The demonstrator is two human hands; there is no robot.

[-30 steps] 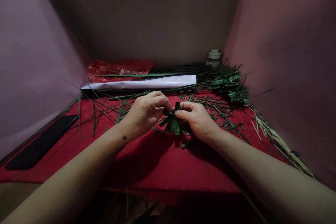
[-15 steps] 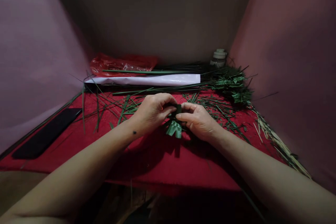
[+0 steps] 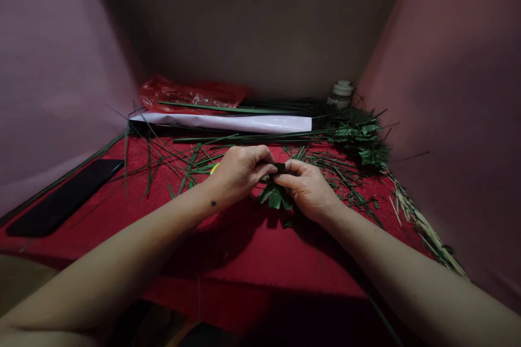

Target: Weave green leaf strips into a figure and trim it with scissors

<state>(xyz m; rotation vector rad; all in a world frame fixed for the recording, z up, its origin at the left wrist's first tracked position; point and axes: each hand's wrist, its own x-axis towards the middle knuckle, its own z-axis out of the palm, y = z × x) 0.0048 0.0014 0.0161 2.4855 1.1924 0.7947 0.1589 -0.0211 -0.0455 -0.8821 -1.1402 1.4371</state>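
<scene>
Both hands pinch one small woven piece of green leaf strips (image 3: 275, 197) above the middle of the red cloth. My left hand (image 3: 246, 169) is closed, its thumb and fingertips on the piece's upper left part. On the right side, my right hand (image 3: 309, 184) grips it between thumb and index finger. Cut strip ends fan out downward below the fingers. The top of the piece is a dark folded band, partly covered by fingertips. A bit of something yellow (image 3: 214, 168) shows behind my left wrist; its kind is hidden.
Loose green strips (image 3: 195, 165) and clippings (image 3: 325, 165) litter the red cloth (image 3: 260, 255). Behind them lie a white sleeve (image 3: 228, 122), a red plastic bag (image 3: 191, 95), a jar (image 3: 341, 93) and woven leaf pieces (image 3: 362, 135). A black phone-like slab (image 3: 67, 195) lies left, pale sticks (image 3: 423, 227) right.
The woven piece has turned in my fingers, and more of its strip ends now fan out. My hands stay close together. The yellow thing has come into view by my left wrist.
</scene>
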